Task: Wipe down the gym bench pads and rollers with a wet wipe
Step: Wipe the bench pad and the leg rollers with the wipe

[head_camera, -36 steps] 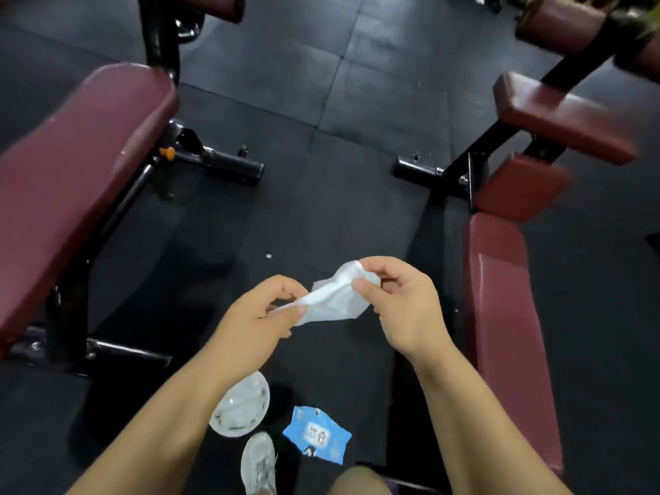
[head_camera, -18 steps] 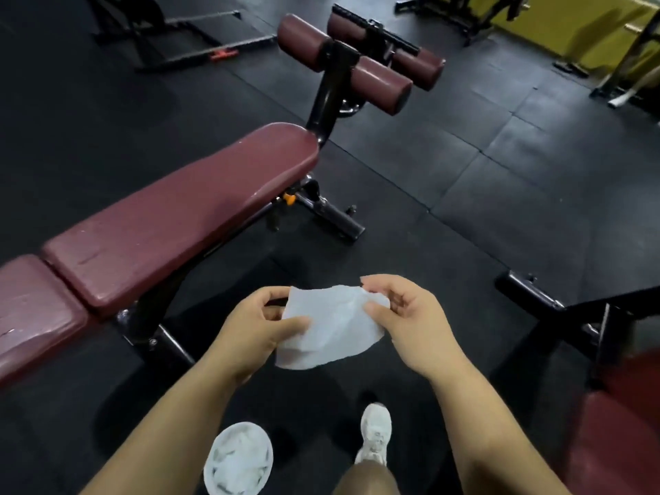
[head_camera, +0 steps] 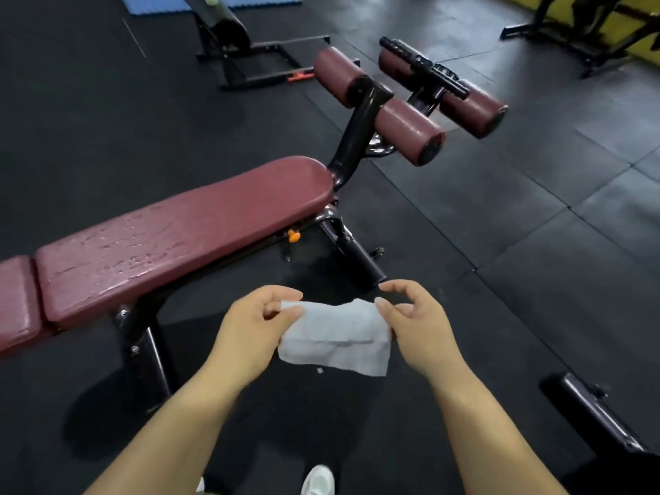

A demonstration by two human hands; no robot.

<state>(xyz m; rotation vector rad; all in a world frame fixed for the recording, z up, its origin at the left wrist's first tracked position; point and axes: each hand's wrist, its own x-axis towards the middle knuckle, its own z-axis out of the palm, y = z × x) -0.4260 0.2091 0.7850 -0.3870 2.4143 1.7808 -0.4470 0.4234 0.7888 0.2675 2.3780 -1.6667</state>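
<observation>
Head view: I see both hands held over the floor, just beside the bench.
Left hand (head_camera: 250,334): thumb and fingers pinch the wipe's left edge.
Right hand (head_camera: 421,330): thumb and curled fingers pinch its right edge.
Wet wipe (head_camera: 339,337): spread open between the hands, touching no pad.
Long pad (head_camera: 185,237): speckled sheen at the near end; wet or worn, I cannot tell.
Rollers (head_camera: 410,134): well apart from the wipe.
Progress: I judge the wipe ready, with pads and rollers all left to do.
</observation>
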